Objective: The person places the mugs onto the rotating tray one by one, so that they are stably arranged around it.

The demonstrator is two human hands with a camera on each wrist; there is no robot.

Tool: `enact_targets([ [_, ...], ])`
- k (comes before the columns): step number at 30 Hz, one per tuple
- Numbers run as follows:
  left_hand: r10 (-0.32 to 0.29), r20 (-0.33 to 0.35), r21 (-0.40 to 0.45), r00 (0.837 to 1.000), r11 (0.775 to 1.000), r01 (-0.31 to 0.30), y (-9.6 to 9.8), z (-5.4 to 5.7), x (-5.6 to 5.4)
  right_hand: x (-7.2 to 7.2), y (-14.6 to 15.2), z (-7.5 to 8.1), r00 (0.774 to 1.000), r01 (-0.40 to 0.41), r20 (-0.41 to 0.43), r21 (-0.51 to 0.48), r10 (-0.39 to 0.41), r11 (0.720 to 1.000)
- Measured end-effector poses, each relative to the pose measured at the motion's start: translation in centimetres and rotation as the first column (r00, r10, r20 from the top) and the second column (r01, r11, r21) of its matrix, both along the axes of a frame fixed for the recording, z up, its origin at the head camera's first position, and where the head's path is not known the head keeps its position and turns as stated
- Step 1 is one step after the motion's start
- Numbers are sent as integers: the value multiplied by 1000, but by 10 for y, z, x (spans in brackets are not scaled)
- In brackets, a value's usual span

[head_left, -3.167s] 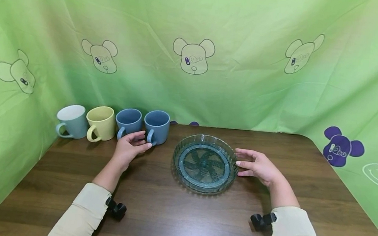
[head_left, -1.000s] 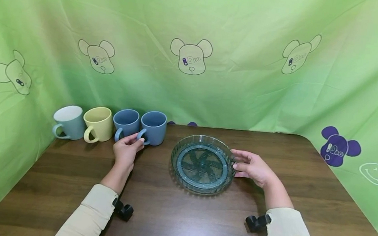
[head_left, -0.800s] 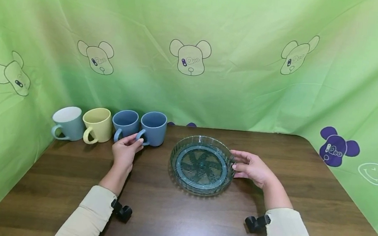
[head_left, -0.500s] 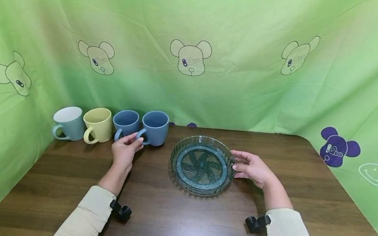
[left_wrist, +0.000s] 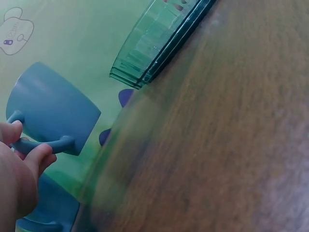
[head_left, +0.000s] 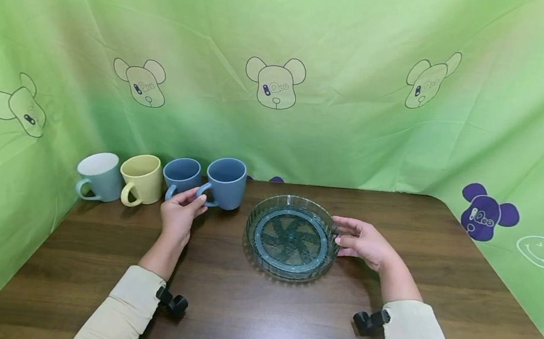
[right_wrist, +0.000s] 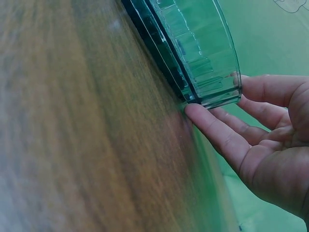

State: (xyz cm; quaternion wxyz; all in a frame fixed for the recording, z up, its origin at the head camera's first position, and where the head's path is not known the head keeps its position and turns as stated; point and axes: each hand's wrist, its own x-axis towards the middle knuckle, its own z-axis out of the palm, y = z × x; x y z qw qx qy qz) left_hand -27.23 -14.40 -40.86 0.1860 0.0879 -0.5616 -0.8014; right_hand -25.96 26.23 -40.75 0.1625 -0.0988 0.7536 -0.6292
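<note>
My left hand (head_left: pixel 180 212) pinches the handle of a blue mug (head_left: pixel 227 186), the rightmost of a row, between thumb and fingers. In the left wrist view a gap shows between the base of this held mug (left_wrist: pixel 55 104) and the tabletop. A round, ribbed, green-tinted glass dish (head_left: pixel 287 275) rests on the table at the centre. Beside its right wall my right hand (head_left: pixel 364 242) has its fingers fairly straight, tips touching the glass. In the right wrist view, one fingertip (right_wrist: pixel 195 110) meets the dish's base edge and another lies at the rim.
A second blue mug (head_left: pixel 186 173), a yellow mug (head_left: pixel 142 177) and a grey-blue mug with white inside (head_left: pixel 101 181) stand left of the held one. Green printed cloth (head_left: pixel 276 136) hangs behind and beside the wooden table (head_left: pixel 254 324).
From hovering by the handle, my left hand has taken hold of the rightmost blue mug, which has shifted slightly right and up. My right fingertips have moved left onto the dish's wall.
</note>
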Motion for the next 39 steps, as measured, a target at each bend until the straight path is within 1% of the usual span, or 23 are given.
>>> enact_targets([
  [14,-14,-19,19,1000,1000,14,2,8,0,1,0,1,1000,-3,0,1,3,1000],
  [26,-32,-47,16,998,999,33,6,18,1,2,-1,2,1000,3,6,-8,-3,1000],
  [34,-58,-65,23,996,998,59,10,23,-1,3,-2,3,1000,17,16,-18,-17,1000],
  [39,-73,-53,40,996,996,76,13,26,-2,2,-2,2,1000,18,19,-21,-18,1000],
])
